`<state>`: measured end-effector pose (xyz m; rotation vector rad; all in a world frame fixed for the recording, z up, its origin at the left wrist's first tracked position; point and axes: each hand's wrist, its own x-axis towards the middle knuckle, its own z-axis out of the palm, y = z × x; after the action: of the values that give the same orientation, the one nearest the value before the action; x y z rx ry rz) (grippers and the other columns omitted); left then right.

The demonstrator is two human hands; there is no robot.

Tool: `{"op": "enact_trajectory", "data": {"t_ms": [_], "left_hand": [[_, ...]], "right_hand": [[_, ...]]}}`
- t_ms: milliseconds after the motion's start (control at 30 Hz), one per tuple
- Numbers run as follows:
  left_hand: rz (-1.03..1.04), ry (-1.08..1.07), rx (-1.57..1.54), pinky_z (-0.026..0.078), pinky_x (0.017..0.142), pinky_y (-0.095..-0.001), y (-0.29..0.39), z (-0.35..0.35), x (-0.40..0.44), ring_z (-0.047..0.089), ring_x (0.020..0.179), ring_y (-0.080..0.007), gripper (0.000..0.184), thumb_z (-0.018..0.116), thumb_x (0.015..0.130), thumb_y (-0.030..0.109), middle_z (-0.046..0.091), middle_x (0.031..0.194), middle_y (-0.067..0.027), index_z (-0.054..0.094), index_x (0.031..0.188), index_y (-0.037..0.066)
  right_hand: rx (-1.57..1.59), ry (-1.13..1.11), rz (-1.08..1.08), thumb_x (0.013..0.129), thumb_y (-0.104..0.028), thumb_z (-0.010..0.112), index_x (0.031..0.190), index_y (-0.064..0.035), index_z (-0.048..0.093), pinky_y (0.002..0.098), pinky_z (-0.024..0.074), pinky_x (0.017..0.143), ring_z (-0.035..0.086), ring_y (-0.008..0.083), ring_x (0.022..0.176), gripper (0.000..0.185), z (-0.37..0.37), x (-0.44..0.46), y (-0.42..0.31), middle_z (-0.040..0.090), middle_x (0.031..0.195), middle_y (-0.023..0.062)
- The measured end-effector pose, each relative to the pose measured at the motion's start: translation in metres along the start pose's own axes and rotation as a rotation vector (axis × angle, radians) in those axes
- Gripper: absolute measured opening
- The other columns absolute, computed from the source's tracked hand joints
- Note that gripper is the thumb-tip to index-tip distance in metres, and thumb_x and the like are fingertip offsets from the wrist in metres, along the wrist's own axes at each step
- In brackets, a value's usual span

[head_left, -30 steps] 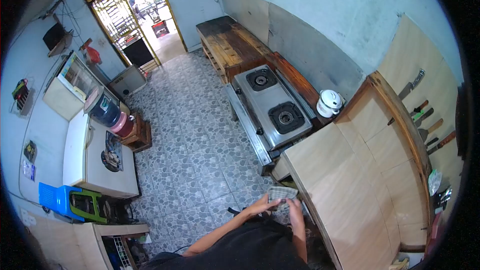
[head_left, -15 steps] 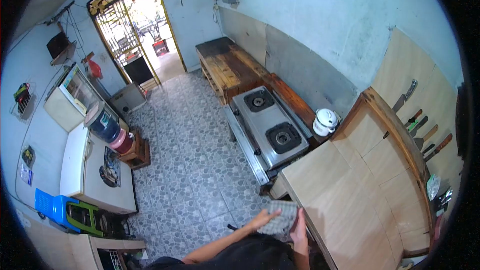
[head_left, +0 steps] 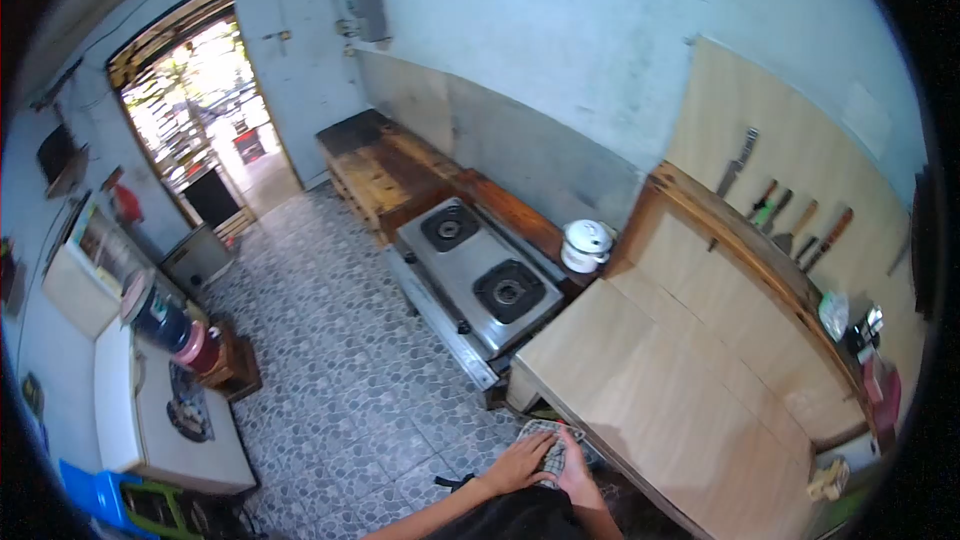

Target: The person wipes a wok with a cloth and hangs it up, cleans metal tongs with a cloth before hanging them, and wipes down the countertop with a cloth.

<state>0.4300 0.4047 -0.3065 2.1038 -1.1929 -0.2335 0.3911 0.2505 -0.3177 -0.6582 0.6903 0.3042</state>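
A grey checkered cloth [head_left: 552, 450] is bunched between my two hands, low in the view and beside the near edge of the tiled counter [head_left: 640, 390]. My left hand [head_left: 518, 464] lies over the cloth with its fingers curled onto it. From the other side my right hand [head_left: 574, 470] grips the cloth, thumb side up. Part of the cloth is hidden under the fingers. Ahead of the hands stands a two-burner gas stove [head_left: 480, 275].
A white lidded pot [head_left: 586, 245] stands behind the stove. Several knives [head_left: 738, 162] hang on the right wall panel. A wooden table [head_left: 385, 165] stands past the stove. To the left are a water dispenser [head_left: 170, 325], a white chest [head_left: 190, 420] and a blue stool [head_left: 95, 495].
My view has turned to the right, so the stove and counter sit further left. My hands have come together, and the cloth, spread wider before, is now bunched between them.
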Motion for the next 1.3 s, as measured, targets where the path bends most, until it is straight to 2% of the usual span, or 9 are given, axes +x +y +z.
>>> {"op": "enact_trajectory", "data": {"t_ms": [200, 333, 433, 567, 733, 800, 967, 1133, 1300], "left_hand": [[0.033, -0.239, 0.19, 0.022, 0.113, -0.0497, 0.012, -0.005, -0.006, 0.021, 0.14, -0.0408, 0.113, 0.064, 0.072, 0.066, 0.021, 0.152, -0.0241, 0.017, 0.146, -0.005], [0.051, -0.087, 0.222, 0.036, 0.105, -0.0434, 0.019, -0.012, 0.003, 0.041, 0.13, -0.0355, 0.084, 0.07, 0.064, 0.005, 0.041, 0.141, -0.0186, 0.034, 0.139, -0.001], [-0.072, 0.005, -0.108, 0.047, 0.088, -0.0438, 0.01, -0.02, 0.007, 0.058, 0.104, -0.0384, 0.06, 0.061, 0.062, -0.006, 0.059, 0.116, -0.0203, 0.052, 0.121, 0.002], [-0.142, -0.001, -0.287, 0.049, 0.081, -0.0401, -0.015, -0.031, 0.01, 0.064, 0.093, -0.0349, 0.045, 0.061, 0.067, -0.002, 0.065, 0.1, -0.0216, 0.057, 0.112, -0.001], [-0.28, 0.1, -0.577, 0.048, 0.083, -0.0322, 0.021, -0.03, 0.021, 0.063, 0.091, -0.0188, 0.032, 0.058, 0.093, 0.013, 0.068, 0.102, -0.0152, 0.055, 0.119, -0.005], [-0.322, 0.062, -0.672, 0.047, 0.084, -0.0327, 0.004, 0.002, 0.019, 0.062, 0.095, -0.0195, 0.036, 0.059, 0.093, 0.016, 0.066, 0.107, -0.0161, 0.053, 0.121, -0.005], [-0.24, -0.173, -0.598, 0.048, 0.081, -0.0404, -0.001, 0.049, 0.03, 0.063, 0.098, -0.0382, 0.039, 0.06, 0.092, 0.024, 0.063, 0.105, -0.0254, 0.049, 0.12, -0.002], [0.009, -0.5, -0.487, 0.048, 0.084, -0.044, 0.033, 0.046, 0.068, 0.06, 0.102, -0.0416, 0.04, 0.06, 0.091, 0.021, 0.062, 0.108, -0.0253, 0.047, 0.123, 0.0], [0.197, -0.89, -0.434, 0.045, 0.092, -0.0421, 0.053, 0.058, 0.091, 0.056, 0.112, -0.0392, 0.074, 0.072, 0.081, 0.044, 0.056, 0.119, -0.0244, 0.039, 0.129, -0.002]], "right_hand": [[0.191, -0.089, 0.022, 0.096, -0.049, 0.043, 0.118, -0.0055, 0.058, 0.0414, 0.047, 0.096, 0.062, 0.0258, 0.107, 0.051, -0.009, -0.009, 0.001, 0.065, 0.114, 0.0108], [0.216, -0.164, -0.022, 0.094, -0.049, 0.048, 0.116, -0.0055, 0.059, 0.0403, 0.0462, 0.097, 0.062, 0.0244, 0.105, 0.05, 0.002, -0.023, -0.006, 0.065, 0.113, 0.0104], [0.261, -0.141, -0.055, 0.092, -0.049, 0.052, 0.113, -0.007, 0.06, 0.0384, 0.0459, 0.095, 0.062, 0.0231, 0.101, 0.047, 0.005, -0.028, -0.01, 0.066, 0.109, 0.0084], [0.0, -0.093, -0.02, 0.089, -0.049, 0.059, 0.111, -0.0147, 0.06, 0.0367, 0.0414, 0.083, 0.056, 0.017, 0.099, 0.04, 0.01, -0.037, -0.008, 0.064, 0.106, 0.0018], [-0.107, -0.351, -0.374, 0.094, -0.028, 0.06, 0.139, -0.0067, 0.044, 0.0343, 0.0384, 0.102, 0.051, 0.0175, 0.117, 0.052, -0.004, -0.045, -0.013, 0.058, 0.124, 0.0083], [-0.447, -0.324, -0.572, 0.087, -0.044, 0.066, 0.135, -0.0072, 0.049, 0.0373, 0.038, 0.102, 0.05, 0.0217, 0.119, 0.063, 0.0, -0.068, -0.029, 0.054, 0.132, 0.0082], [-1.123, 0.202, -0.613, 0.093, -0.031, 0.057, 0.128, -0.0034, 0.052, 0.0364, 0.0439, 0.095, 0.058, 0.0285, 0.112, 0.045, -0.052, -0.063, -0.022, 0.059, 0.122, 0.0194], [-0.942, 0.536, -0.625, 0.093, -0.029, 0.057, 0.123, -0.0025, 0.057, 0.0365, 0.0455, 0.091, 0.061, 0.0293, 0.105, 0.041, -0.089, -0.105, 0.013, 0.065, 0.111, 0.0183], [-0.593, 0.679, -0.484, 0.093, -0.033, 0.058, 0.129, -0.002, 0.052, 0.0344, 0.0432, 0.095, 0.056, 0.0251, 0.114, 0.048, -0.078, -0.16, 0.026, 0.061, 0.123, 0.0159]]}}
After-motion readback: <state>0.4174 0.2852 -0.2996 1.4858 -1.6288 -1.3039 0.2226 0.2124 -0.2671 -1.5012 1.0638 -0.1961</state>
